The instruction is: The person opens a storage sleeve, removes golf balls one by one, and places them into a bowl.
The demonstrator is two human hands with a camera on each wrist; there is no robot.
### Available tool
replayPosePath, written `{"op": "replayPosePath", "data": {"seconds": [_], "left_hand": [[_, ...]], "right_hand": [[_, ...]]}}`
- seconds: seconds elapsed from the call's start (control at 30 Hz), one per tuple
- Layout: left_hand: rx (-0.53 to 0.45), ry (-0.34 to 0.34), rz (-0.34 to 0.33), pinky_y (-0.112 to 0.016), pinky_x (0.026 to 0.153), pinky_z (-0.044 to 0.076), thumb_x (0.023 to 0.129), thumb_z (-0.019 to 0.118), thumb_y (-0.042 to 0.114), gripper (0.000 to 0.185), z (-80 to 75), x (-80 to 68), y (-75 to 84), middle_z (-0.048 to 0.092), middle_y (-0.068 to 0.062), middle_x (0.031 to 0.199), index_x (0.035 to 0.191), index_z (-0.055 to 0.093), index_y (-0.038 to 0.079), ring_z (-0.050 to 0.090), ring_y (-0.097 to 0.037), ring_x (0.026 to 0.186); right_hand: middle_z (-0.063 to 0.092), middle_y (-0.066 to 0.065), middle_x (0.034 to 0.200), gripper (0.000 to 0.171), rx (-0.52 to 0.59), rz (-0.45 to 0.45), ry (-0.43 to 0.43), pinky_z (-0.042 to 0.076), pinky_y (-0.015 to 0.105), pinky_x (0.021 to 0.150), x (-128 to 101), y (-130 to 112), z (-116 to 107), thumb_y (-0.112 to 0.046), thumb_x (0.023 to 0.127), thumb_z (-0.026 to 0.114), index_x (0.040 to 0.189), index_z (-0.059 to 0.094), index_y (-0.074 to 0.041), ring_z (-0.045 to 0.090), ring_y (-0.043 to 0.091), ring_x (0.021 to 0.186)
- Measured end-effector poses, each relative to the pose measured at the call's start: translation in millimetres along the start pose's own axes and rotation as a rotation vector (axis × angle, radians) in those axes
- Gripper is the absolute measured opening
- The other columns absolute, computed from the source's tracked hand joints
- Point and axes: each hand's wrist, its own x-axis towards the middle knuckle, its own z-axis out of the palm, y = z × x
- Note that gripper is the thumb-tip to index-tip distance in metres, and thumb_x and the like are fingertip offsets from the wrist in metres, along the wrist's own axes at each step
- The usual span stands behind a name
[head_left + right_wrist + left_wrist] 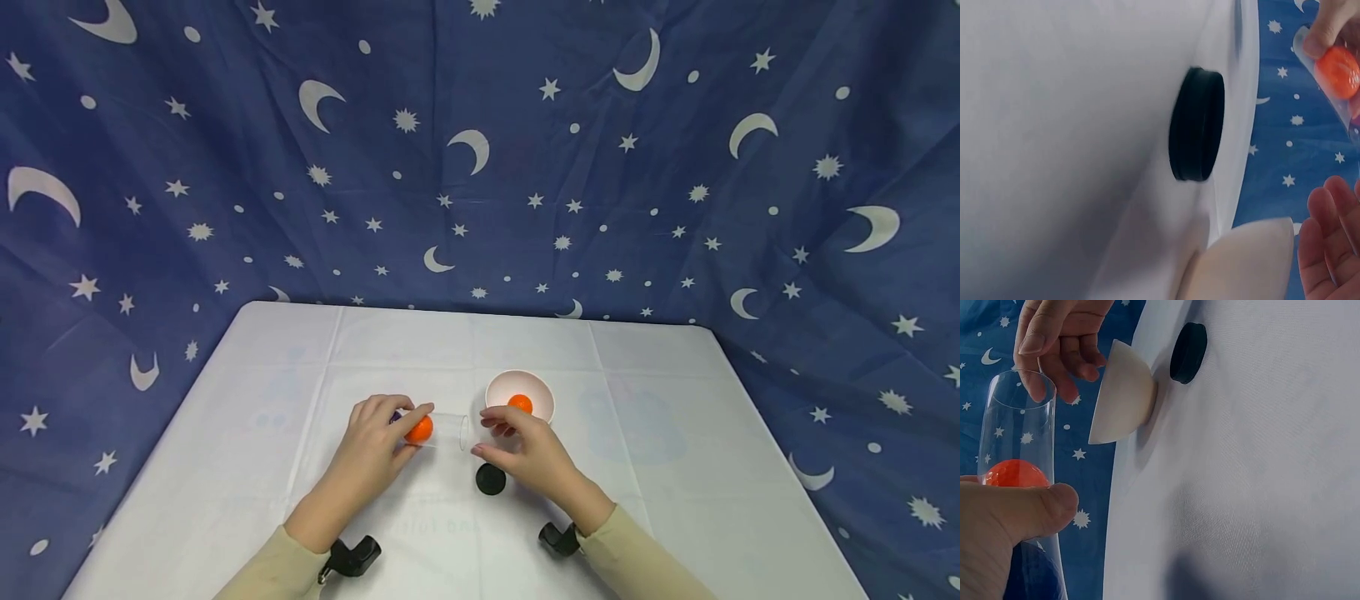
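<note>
Near the middle of the white surface [675,400], things look roughly partway along, if I'm reading it right. The left hand [378,437] has its thumb and fingers wrapped round a clear tube [448,431], tipped on its side with the open mouth pointing at the other hand. Inside it there's 1 orange ball [420,430], right about where the fingers grip, plus a dark blue rounded thing [1032,575] further down toward the closed end (mostly hidden by the thumb side, so don't ask me exactly what it is). So that's 2 items in the tube.

Right hand [536,450] isn't grasping anything I can see: fingers loosely bent, just beside the tube's mouth and near the pale bowl [525,380]. That bowl has 1 more orange ball [520,403] in it, so I'd say that ball is the bit not dealt with yet. Also not done: the dark lid [491,479] is off, lying on the cloth in front of the bowl, and neither hand is touching it. Tube's uncapped for now.
</note>
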Motion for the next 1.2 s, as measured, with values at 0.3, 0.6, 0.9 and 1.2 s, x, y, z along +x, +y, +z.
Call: {"op": "replayPosePath", "data": {"seconds": [0.3, 0.6, 0.9, 1.2], "left_hand": [[-0.001, 0.009, 0.013, -0.051, 0.092, 0.038, 0.065, 0.09, 0.014, 0.059, 4.3, 0.1, 2.2, 0.058, -0.007, 0.108, 0.12, 0.069, 0.016, 0.051, -0.032, 0.103], [-0.005, 0.019, 0.036, -0.051, 0.091, 0.039, 0.066, 0.089, 0.013, 0.057, 6.9, -1.3, 2.8, 0.057, -0.008, 0.106, 0.118, 0.069, 0.017, 0.051, -0.032, 0.102], [0.006, 0.022, 0.046, -0.051, 0.09, 0.039, 0.066, 0.089, 0.014, 0.056, 7.6, -2.1, 2.1, 0.058, -0.008, 0.106, 0.118, 0.069, 0.017, 0.051, -0.032, 0.103], [0.031, 0.024, 0.048, -0.052, 0.09, 0.038, 0.067, 0.088, 0.012, 0.053, 6.0, -3.1, 2.5, 0.057, -0.009, 0.107, 0.117, 0.069, 0.017, 0.05, -0.034, 0.102]], "right_hand": [[0.066, -0.001, 0.11, 0.051, -0.007, 0.027, -0.041, 0.053, 0.034, 0.081, -2.1, -3.9, 6.7, -0.043, 0.083, 0.074, 0.121, 0.063, -0.01, 0.064, 0.014, 0.091], [0.067, 0.002, 0.111, 0.053, -0.021, 0.04, -0.073, 0.053, 0.033, 0.082, -1.6, -6.8, 8.5, -0.046, 0.084, 0.071, 0.122, 0.063, -0.01, 0.063, 0.012, 0.092], [0.067, 0.002, 0.109, 0.051, -0.02, 0.053, -0.079, 0.053, 0.03, 0.082, -1.9, -5.5, 11.9, -0.045, 0.085, 0.071, 0.121, 0.063, -0.011, 0.064, 0.013, 0.091], [0.068, -0.001, 0.105, 0.047, -0.022, 0.07, -0.1, 0.053, 0.028, 0.082, -3.8, -5.5, 16.9, -0.043, 0.087, 0.069, 0.121, 0.061, -0.011, 0.064, 0.013, 0.089]]}}
